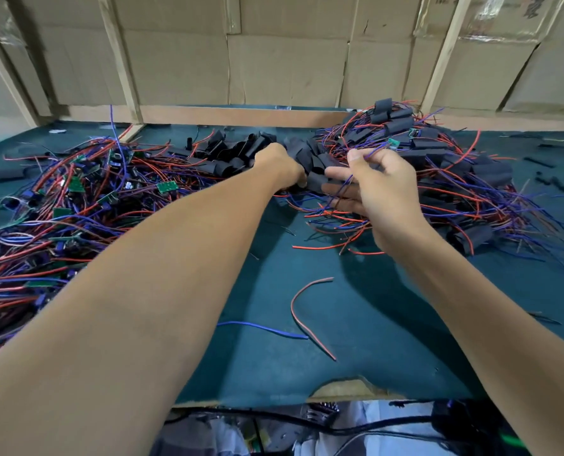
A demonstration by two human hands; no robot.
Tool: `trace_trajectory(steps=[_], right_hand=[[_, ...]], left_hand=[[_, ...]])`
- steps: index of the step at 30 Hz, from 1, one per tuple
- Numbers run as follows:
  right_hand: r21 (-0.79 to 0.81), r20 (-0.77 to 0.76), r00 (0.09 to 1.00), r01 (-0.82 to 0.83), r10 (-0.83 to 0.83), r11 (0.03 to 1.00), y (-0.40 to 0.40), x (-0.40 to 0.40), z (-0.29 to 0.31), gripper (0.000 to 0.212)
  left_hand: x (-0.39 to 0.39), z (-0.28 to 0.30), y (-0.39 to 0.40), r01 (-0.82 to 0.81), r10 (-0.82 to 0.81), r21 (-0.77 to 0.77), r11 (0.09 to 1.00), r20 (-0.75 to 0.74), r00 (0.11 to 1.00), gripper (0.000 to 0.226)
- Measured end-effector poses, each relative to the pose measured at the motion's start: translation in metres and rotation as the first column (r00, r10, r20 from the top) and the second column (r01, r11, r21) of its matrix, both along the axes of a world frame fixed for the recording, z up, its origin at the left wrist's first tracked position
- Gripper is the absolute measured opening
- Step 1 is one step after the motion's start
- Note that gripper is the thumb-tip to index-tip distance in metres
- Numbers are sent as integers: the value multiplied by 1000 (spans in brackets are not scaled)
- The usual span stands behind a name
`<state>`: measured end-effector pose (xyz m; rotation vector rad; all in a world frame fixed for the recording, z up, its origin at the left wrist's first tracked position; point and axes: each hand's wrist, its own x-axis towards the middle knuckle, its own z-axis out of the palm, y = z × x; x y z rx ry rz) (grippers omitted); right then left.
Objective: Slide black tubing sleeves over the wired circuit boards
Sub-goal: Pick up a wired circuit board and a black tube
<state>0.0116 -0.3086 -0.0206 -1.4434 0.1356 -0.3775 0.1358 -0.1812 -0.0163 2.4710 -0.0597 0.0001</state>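
A heap of loose black tubing sleeves (231, 153) lies at the middle back of the green table (356, 324). My left hand (279, 167) reaches into this heap, its fingers curled among the sleeves and hidden by them. My right hand (377, 192) hovers just to the right and pinches the blue and red wires of a small green circuit board (393, 143) between thumb and forefinger, the other fingers spread. A tangle of bare wired boards (70, 205) covers the left side. Sleeved boards (455, 179) pile up on the right.
A loose red wire (302, 311) and a loose blue wire (264, 329) lie on the mat near the front. Cardboard boxes (287, 60) and wooden battens wall off the back. A few stray black sleeves (547, 182) sit at the far right.
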Motion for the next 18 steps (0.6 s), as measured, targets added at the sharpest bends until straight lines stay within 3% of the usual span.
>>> trace_trajectory(steps=[2, 4, 8, 12, 18], right_hand=[[-12, -46, 994, -99, 98, 995, -1, 0, 1, 16], [-105, -61, 985, -169, 164, 980, 0, -1, 1, 16], [-314, -22, 984, -173, 175, 934, 1, -4, 3, 2], [-105, 21, 973, -227, 230, 968, -1, -7, 7, 17], [-8, 83, 968, -236, 236, 972, -6, -11, 15, 24]], left_hand=[[-9, 2, 6, 16, -18, 23, 1000, 68, 998, 30], [-20, -3, 15, 89, -89, 3, 996, 164, 983, 40], [-58, -16, 42, 238, -163, -209, 948, 324, 932, 54], [-83, -27, 62, 292, -165, -355, 888, 346, 924, 55], [-98, -38, 71, 354, -238, -244, 903, 400, 885, 44]])
